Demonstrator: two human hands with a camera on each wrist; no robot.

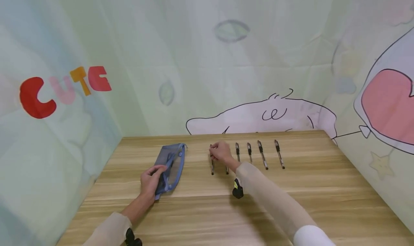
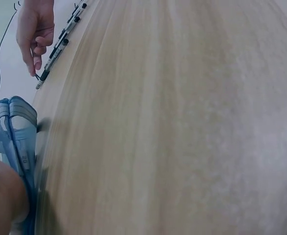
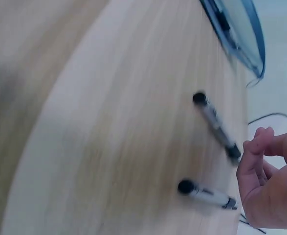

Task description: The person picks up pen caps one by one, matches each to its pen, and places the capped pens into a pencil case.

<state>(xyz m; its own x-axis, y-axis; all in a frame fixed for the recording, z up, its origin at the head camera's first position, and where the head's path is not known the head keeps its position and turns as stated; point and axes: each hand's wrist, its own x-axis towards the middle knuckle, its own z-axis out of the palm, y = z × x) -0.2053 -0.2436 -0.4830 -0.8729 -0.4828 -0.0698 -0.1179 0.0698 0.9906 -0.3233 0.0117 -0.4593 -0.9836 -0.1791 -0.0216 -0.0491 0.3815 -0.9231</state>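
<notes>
Pinching the blue mesh pouch by its edge, left of the pens on the table, the left hand has something probably soft and light, its length running away from the person, far end leaning right. Beyond, the right hand has its fingertips drawn together by the leftmost pen; whether they grip it I can't tell. Presumably light, stiff and slick, best taken mid-barrel, it points cap-first toward the backdrop.
</notes>
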